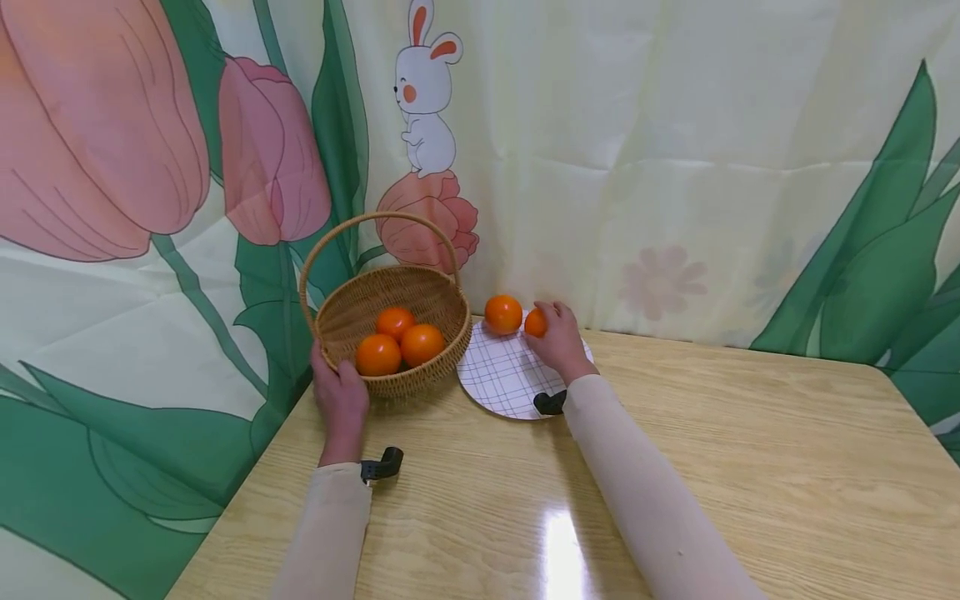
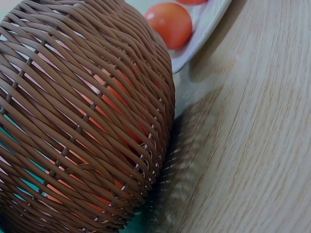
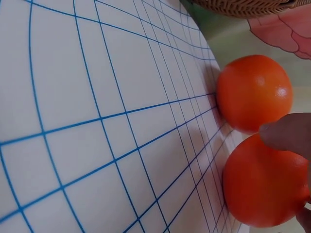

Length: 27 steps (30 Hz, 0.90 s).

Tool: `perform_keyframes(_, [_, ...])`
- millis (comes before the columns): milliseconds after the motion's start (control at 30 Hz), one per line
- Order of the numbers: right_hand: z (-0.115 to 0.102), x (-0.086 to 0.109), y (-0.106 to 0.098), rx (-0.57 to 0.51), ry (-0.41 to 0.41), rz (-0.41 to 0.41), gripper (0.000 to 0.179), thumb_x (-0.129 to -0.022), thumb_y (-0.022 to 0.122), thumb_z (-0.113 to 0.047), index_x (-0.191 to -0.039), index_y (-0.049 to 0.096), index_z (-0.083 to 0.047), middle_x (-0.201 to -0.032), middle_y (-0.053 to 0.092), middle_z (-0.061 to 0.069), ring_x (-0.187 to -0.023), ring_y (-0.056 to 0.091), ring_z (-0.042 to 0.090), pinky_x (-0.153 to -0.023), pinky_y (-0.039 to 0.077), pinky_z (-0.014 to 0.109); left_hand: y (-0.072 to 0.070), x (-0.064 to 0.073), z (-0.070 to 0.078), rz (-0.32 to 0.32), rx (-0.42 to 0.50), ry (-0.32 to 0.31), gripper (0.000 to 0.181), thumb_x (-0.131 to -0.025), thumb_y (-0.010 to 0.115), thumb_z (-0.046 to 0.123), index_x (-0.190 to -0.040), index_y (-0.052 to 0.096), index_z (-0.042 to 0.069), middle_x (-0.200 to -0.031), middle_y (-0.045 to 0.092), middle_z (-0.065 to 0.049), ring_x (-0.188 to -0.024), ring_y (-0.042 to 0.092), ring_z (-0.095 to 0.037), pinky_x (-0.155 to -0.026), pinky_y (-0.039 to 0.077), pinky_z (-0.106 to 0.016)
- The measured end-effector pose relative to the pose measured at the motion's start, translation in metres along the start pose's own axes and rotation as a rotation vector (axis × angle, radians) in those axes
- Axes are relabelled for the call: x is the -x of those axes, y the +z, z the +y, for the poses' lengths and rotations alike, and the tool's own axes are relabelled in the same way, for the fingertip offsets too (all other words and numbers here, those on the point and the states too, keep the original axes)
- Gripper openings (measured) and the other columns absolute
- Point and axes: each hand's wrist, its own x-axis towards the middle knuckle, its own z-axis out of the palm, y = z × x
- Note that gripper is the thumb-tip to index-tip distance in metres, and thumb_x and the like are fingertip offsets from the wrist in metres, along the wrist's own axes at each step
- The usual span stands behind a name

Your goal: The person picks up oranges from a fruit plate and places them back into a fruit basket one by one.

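My left hand point(image 1: 341, 396) holds the rim of a woven wicker basket point(image 1: 397, 385) at its left side. The basket tilts toward me, its tall handle standing up, with three oranges point(image 1: 422, 344) inside. Its woven side point(image 2: 87, 111) fills much of the left wrist view, orange showing through the gaps. My right hand point(image 1: 558, 340) reaches over a white plate point(image 1: 504, 379) with blue grid lines and grips an orange point(image 3: 265, 187) at the far edge, thumb and fingers around it. Just left of that one, another orange point(image 1: 503, 315) sits on the plate.
Pale wooden table point(image 1: 750, 450) spreads to the right and in front. A printed curtain point(image 1: 675, 167) with tulips and a rabbit hangs right behind the plate and basket. Both wrists carry a small black camera mount point(image 1: 382, 464).
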Motion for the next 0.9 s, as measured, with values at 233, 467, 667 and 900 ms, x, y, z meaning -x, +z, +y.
perform_keyframes(233, [0.003, -0.001, 0.002, 0.015, 0.002, -0.015, 0.061, -0.081, 0.065, -0.022, -0.136, 0.038, -0.019, -0.144, 0.022, 0.017, -0.125, 0.033, 0.037, -0.1, 0.038, 0.051, 0.001, 0.001, 0.001, -0.012, 0.003, -0.011, 0.055, -0.09, 0.032, 0.021, -0.143, 0.018, 0.029, -0.149, 0.026, -0.002, -0.133, 0.031, -0.024, -0.11, 0.025, -0.044])
perform_keyframes(467, [0.003, 0.001, 0.002, 0.008, 0.003, -0.017, 0.058, -0.083, 0.063, -0.022, -0.136, 0.038, -0.02, -0.145, 0.021, 0.017, -0.122, 0.036, 0.039, -0.099, 0.038, 0.051, 0.0, 0.002, 0.001, -0.012, 0.008, -0.008, 0.054, -0.091, 0.031, 0.024, -0.143, 0.018, 0.031, -0.148, 0.026, -0.001, -0.133, 0.031, -0.022, -0.11, 0.026, -0.042])
perform_keyframes(667, [0.002, 0.005, -0.002, 0.016, 0.0, -0.021, 0.057, -0.083, 0.063, -0.022, -0.135, 0.039, -0.02, -0.145, 0.021, 0.018, -0.122, 0.037, 0.04, -0.1, 0.037, 0.053, 0.0, 0.003, 0.001, -0.009, 0.007, 0.015, 0.054, -0.091, 0.031, 0.025, -0.143, 0.018, 0.03, -0.148, 0.026, -0.001, -0.133, 0.031, -0.021, -0.11, 0.026, -0.041])
perform_keyframes(900, [-0.001, 0.011, -0.004, 0.001, 0.009, -0.037, 0.058, -0.082, 0.065, -0.021, -0.134, 0.04, -0.019, -0.143, 0.025, 0.017, -0.119, 0.039, 0.039, -0.098, 0.038, 0.052, 0.0, 0.002, 0.001, -0.009, 0.014, 0.025, 0.054, -0.091, 0.032, 0.023, -0.143, 0.018, 0.028, -0.149, 0.025, -0.002, -0.133, 0.029, -0.022, -0.11, 0.025, -0.043])
